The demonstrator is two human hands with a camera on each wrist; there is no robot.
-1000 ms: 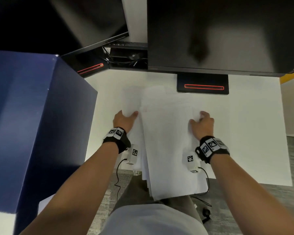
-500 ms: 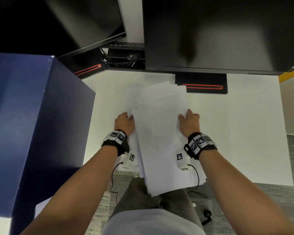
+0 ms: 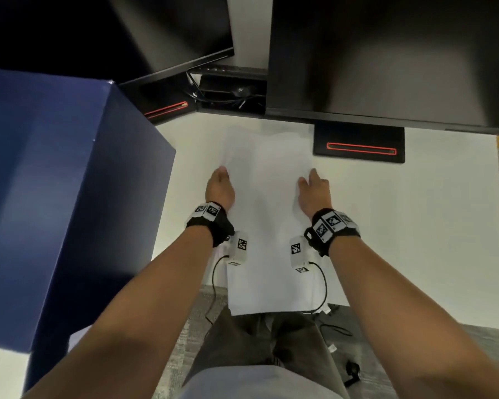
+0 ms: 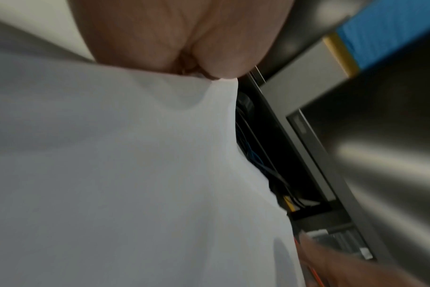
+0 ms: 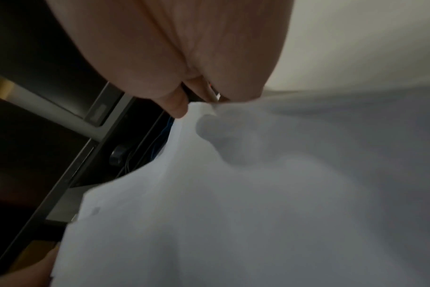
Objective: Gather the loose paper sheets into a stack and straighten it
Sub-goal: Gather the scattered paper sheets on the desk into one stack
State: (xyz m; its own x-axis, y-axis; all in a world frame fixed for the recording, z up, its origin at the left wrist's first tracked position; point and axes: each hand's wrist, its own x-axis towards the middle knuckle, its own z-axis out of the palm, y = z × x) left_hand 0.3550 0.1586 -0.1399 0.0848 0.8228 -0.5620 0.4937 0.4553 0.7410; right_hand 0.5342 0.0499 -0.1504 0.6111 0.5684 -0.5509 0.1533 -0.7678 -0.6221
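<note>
The paper stack (image 3: 268,226) is plain white sheets, matte and blank as far as I can tell, lying lengthwise in the middle of the white tabletop (image 3: 401,226) with the near end hanging off the front edge over the person's lap. It's pretty well squared up along the long sides, though the far end looks a bit soft and wavy, with one sheet edge peeking out at the far left corner. White paper on a white surface, so the edges mostly show up as faint grey shadows. The left hand (image 3: 219,190) sits against the left long edge and the right hand (image 3: 313,191) against the right one, both around the far half of the stack. From the wrist cameras, the sheets bow up a little where they meet the hands: in the left wrist view the paper (image 4: 135,165) dimples right under the hand (image 4: 184,35), and in the right wrist view the fingers (image 5: 177,108) curl down onto the paper edge (image 5: 233,194) with the thumb tip on it. Whether the left fingers are curled around the edge or just pressed flat, I can't tell, too blurry. Behind it all are two glossy black monitors (image 3: 386,53), their flat bases with a red-orange strip (image 3: 360,148), and a big smooth navy blue box (image 3: 55,197) at the left.
</note>
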